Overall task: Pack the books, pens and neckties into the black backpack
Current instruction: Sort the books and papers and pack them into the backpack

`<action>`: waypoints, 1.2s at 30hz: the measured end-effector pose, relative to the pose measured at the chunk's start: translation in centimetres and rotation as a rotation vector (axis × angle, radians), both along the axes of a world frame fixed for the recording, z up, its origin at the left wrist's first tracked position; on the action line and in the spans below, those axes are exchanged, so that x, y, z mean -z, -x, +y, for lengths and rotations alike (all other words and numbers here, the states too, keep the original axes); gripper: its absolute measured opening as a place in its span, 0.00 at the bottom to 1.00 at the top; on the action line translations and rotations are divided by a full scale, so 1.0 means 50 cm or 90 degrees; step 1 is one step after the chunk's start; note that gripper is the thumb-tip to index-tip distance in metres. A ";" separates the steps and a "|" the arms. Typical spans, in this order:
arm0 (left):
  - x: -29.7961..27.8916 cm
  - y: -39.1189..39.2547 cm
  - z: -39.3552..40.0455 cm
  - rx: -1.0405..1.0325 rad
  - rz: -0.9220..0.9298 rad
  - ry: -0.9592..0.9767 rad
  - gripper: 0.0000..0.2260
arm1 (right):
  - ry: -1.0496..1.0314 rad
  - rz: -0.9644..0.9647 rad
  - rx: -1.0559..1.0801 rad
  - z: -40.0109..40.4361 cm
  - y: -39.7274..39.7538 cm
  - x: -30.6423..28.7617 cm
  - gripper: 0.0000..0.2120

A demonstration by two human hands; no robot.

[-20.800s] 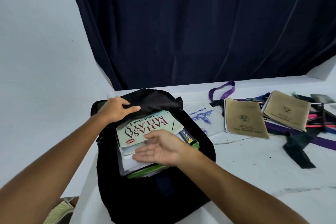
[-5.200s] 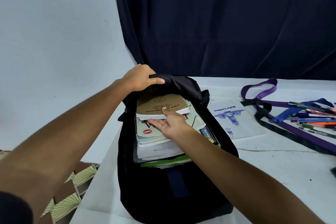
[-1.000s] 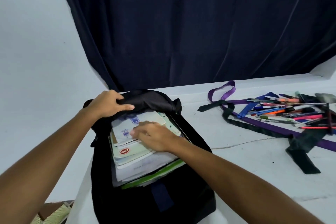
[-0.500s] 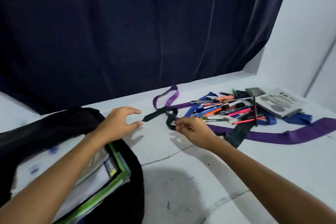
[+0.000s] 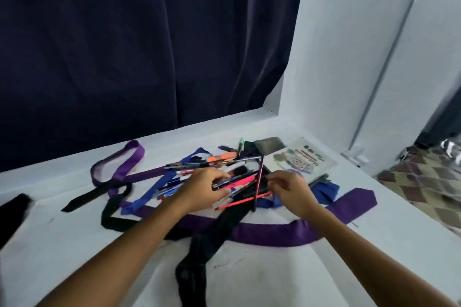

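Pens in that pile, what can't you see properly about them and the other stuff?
- Head view, pens: motion blur and both hands cover them, so their number is unclear.
- Left hand, right hand: fingers blurred among the pens; grip unclear.
- Book: cover print too blurred to read.
- Black necktie: cut off by the bottom edge.
- Backpack: not in view.

The tabletop [image 5: 287, 279] lies bare along its near edge and at the near left, open to a hand. Toward the middle, the pens [image 5: 224, 177] heap over tangled ties [image 5: 274, 232], with a black tie [image 5: 197, 251] trailing to the near edge. A book [image 5: 303, 159] fills the far right corner against the wall [image 5: 336, 57]; the curtain [image 5: 137, 44] closes the far edge.
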State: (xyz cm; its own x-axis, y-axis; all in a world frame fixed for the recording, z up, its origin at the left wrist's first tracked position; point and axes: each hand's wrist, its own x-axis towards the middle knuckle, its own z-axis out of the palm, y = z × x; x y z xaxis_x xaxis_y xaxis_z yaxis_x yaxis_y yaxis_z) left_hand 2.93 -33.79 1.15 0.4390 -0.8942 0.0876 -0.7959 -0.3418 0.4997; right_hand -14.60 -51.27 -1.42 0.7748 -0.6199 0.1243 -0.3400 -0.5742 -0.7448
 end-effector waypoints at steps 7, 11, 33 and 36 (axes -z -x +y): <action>0.035 0.092 -0.236 0.112 -0.028 -0.066 0.27 | -0.592 -0.138 0.389 -0.217 0.061 0.009 0.05; 0.052 0.101 -0.323 0.151 -0.084 -0.197 0.42 | -0.744 -0.117 0.363 -0.230 0.075 0.007 0.10; 0.101 0.070 -0.374 0.173 -0.016 -0.286 0.47 | -1.005 -0.314 0.354 -0.216 0.036 0.015 0.16; 0.098 0.072 -0.372 0.175 -0.006 -0.278 0.50 | -0.904 -0.298 0.361 -0.196 0.004 -0.014 0.12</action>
State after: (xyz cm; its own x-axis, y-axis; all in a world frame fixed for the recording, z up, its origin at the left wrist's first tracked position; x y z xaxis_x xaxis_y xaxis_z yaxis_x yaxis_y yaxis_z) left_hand -0.69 -52.39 -3.76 0.1833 -0.9306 -0.3169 -0.8898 -0.2941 0.3490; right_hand -14.79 -61.05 -0.73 0.4760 -0.6159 -0.6278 0.1426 0.7585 -0.6359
